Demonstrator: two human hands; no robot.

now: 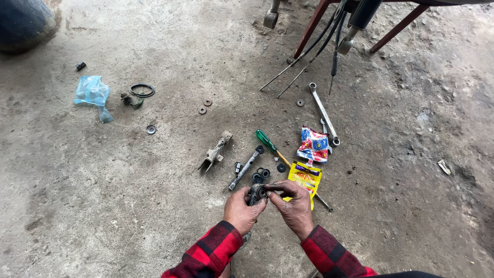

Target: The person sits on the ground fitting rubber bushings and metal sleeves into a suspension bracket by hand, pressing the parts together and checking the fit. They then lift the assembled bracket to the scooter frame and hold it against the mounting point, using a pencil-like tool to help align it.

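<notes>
My left hand and my right hand meet low in the middle of the head view, both in red-and-black checked sleeves. Between them they hold a small dark round metal part; the left grips its body while the right's fingertips pinch its front. Just beyond the hands lie small black rubber rings and a grey metal bar tool on the concrete floor. A yellow sachet lies partly under my right hand.
A green-handled screwdriver, a red-and-blue packet, a ring spanner and a forked metal bracket lie ahead. Washers, a black O-ring and a blue plastic bag sit farther left. Red stand legs and cables stand at the top.
</notes>
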